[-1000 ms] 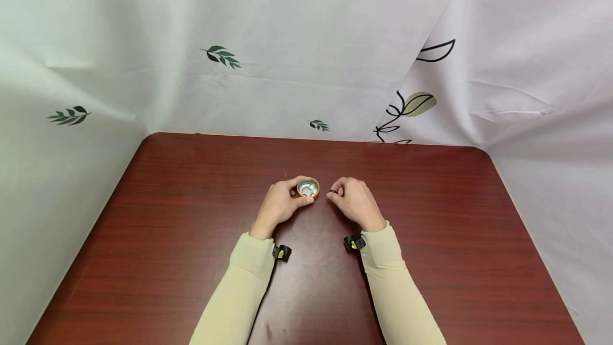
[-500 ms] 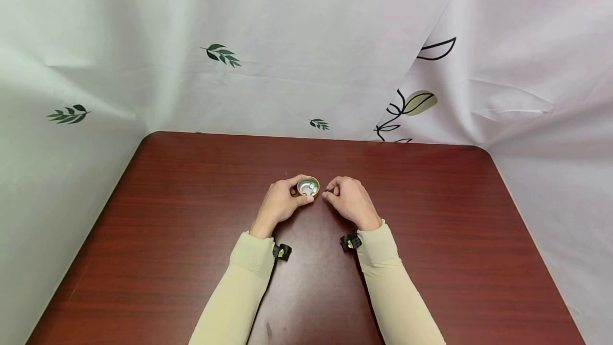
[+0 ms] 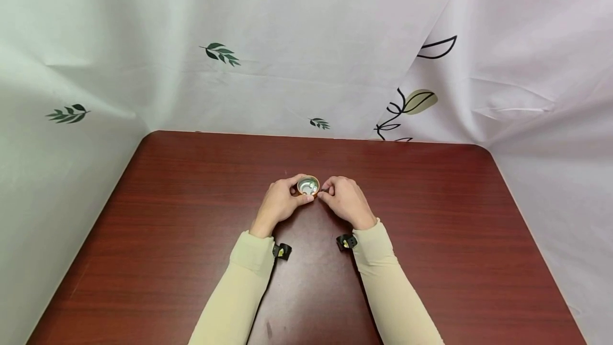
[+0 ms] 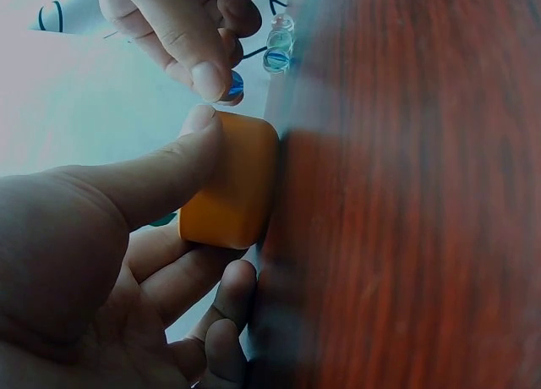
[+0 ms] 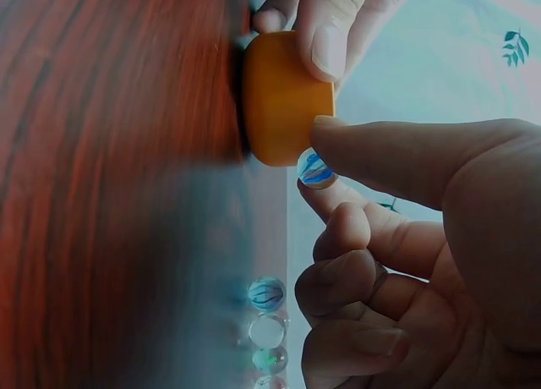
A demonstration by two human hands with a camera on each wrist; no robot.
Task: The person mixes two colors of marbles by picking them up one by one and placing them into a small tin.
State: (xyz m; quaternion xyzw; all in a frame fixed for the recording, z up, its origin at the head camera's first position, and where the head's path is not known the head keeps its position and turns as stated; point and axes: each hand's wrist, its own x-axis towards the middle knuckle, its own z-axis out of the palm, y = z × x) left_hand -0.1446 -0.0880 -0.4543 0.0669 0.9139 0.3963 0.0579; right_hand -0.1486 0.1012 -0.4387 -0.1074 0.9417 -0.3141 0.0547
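In the head view, my left hand (image 3: 279,204) holds a small orange cup (image 4: 230,182) with a silvery inside, its thumb on the near side. Several glassy pieces, some greenish, lie inside it. The cup's base is at the tabletop, and its mouth faces up. My right hand (image 3: 348,199) is just right of the cup, pinching a clear glass marble with blue swirls (image 5: 314,169) between thumb and index finger. In the right wrist view, that marble is right at the cup's rim, while the other fingers are curled toward the palm.
Several more glass marbles (image 5: 267,294) sit in a row on the reddish-brown wooden table (image 3: 191,174), as the right wrist view shows. White cloth (image 3: 287,68) with leaf prints hangs behind the table and at both sides. Black wrist cameras (image 3: 282,252) sit at both cuffs.
My right hand has moved left with the marble, closing the gap to the cup. The left hand and the cup have stayed in place.
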